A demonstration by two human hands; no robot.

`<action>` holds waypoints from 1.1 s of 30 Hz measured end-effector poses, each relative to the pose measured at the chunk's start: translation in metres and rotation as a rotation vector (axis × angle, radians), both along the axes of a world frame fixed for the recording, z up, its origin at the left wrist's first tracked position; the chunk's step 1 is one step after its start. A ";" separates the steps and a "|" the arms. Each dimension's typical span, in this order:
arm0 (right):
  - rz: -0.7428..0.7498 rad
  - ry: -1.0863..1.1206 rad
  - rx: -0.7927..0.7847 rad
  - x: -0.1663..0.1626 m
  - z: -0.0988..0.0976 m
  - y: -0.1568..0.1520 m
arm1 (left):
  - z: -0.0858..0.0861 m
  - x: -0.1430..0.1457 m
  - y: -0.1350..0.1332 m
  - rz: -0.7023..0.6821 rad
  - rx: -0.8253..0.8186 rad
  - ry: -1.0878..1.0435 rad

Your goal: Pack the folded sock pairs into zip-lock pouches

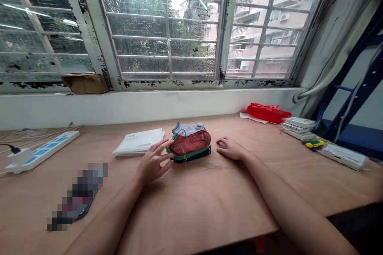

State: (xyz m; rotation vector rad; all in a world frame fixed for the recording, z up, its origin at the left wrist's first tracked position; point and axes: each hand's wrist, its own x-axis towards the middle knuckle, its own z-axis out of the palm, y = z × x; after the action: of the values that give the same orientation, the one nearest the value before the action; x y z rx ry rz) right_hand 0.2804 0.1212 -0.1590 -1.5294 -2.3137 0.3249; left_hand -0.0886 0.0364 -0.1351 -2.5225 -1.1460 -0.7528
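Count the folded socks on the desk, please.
3 in one stack: a grey-blue sock on top, a red sock in the middle, a dark green sock at the bottom. More may be hidden inside.

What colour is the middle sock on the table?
The middle sock is red with green trim; head view.

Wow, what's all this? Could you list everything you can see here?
Folded socks: one stack of three, grey-blue, red, dark green, desk centre.
White paper envelopes: one pile, left of the socks.
White power strip: one, blue-marked, far left.
Pixelated object: one, unidentifiable, front left.
Red plastic bag: one, back right.
Stacked flat white boxes: one pile, right.
Small yellow-green object: one, right.
Flat white box: one, far right.
Brown cardboard piece: one, windowsill.
Barred glass window: one, white-framed, behind the desk.
Light-brown wooden desk: one, beneath everything.
Left hand: one, fingertips at the socks.
Right hand: one, on the desk beside the socks.
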 end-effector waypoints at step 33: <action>0.341 0.064 0.685 -0.108 0.024 -0.049 | -0.003 0.037 0.007 0.071 0.153 -0.094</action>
State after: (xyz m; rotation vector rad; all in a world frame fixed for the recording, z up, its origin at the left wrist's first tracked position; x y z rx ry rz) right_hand 0.1726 0.0720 -0.1345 -0.7848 -2.2803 -0.3126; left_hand -0.0521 0.0433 -0.1385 -2.3314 -1.1539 -0.9127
